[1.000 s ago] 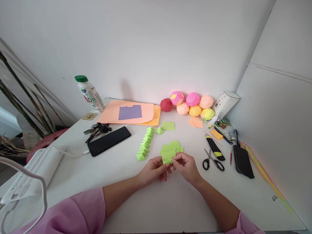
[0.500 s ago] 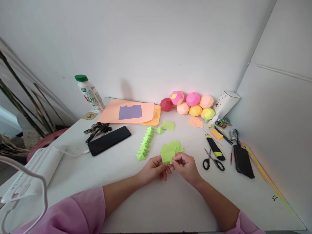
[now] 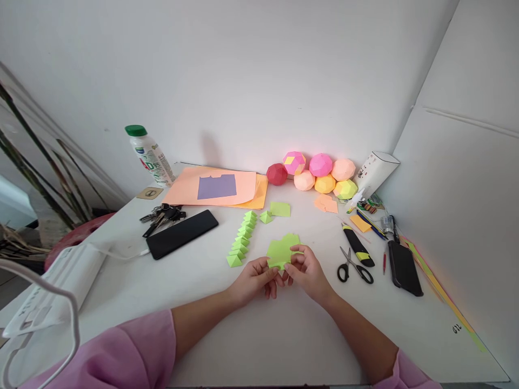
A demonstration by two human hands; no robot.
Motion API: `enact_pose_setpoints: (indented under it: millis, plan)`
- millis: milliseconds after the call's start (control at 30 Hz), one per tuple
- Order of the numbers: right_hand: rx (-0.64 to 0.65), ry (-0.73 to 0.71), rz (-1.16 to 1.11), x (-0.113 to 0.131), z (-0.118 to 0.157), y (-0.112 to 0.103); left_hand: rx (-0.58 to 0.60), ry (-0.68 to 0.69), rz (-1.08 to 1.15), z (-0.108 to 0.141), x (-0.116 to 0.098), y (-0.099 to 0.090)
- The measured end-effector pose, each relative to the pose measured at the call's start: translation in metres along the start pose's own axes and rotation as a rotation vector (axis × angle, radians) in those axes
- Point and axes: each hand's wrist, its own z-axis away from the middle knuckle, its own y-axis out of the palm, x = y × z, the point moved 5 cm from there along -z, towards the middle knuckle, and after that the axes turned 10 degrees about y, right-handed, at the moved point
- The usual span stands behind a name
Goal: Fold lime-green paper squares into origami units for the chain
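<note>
Between my two hands is a small light-green paper piece (image 3: 278, 263), its lower edge pinched near the thumbs. My left hand (image 3: 256, 278) grips its left side, fingers curled beneath. My right hand (image 3: 307, 273) grips its right side with thumb and fingers. Just behind it lie more green paper pieces (image 3: 288, 241), partly covered by the held one, so the border between them is hard to make out. Left of my hands runs a row of folded green paper pieces (image 3: 239, 246). A single folded green piece (image 3: 266, 216) sits beside a flat green sheet (image 3: 280, 209).
Scissors (image 3: 349, 265), a box cutter (image 3: 358, 246) and a black phone (image 3: 404, 268) lie to the right. Faceted paper balls (image 3: 320, 165) are stacked by the wall. Keys (image 3: 164, 216), a black power bank (image 3: 182, 234), orange sheets (image 3: 182, 189) and a bottle (image 3: 151, 156) are on the left.
The fingers of my right hand have spread and shifted upward along the right side of the green paper piece. The piece now tilts lower, while my left hand stays nearly where it was.
</note>
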Motion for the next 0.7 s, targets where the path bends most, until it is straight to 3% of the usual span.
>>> enact_pose_setpoints:
  millis: [167,700]
  plan:
    - [0.122,0.102,0.008,-0.0067,-0.0028,0.0029,-0.014,0.011,-0.007,0.0001,0.0015,-0.0014]
    - [0.097,0.131,0.033,-0.0052,-0.0017,0.0012,-0.055,-0.065,-0.143,0.0009,0.0008,0.0007]
